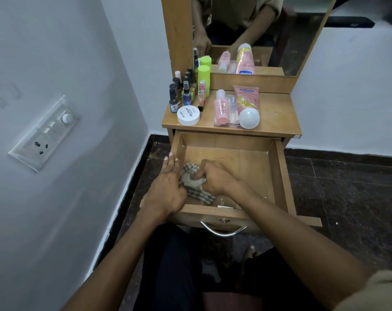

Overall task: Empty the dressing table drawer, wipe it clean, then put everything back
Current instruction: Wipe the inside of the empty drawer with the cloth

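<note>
The wooden drawer (246,162) is pulled out, its inside bare apart from a checked cloth (193,184) bunched at the front left. My left hand (165,187) rests along the drawer's left wall and grips the cloth's left side. Gripping the cloth from the right is my right hand (213,178), fingers curled into it. On the table top (278,115) stand several small dark bottles (176,95), a white round jar (188,115), a green bottle (204,78), and a clear tray (226,124) holding a pink bottle (220,107) and a pink tube (247,104).
A mirror (257,30) rises behind the table top. A white wall with a switch and socket plate (44,133) stands close on the left. Dark tiled floor (347,187) lies to the right. The drawer's metal handle (223,230) sits above my knees.
</note>
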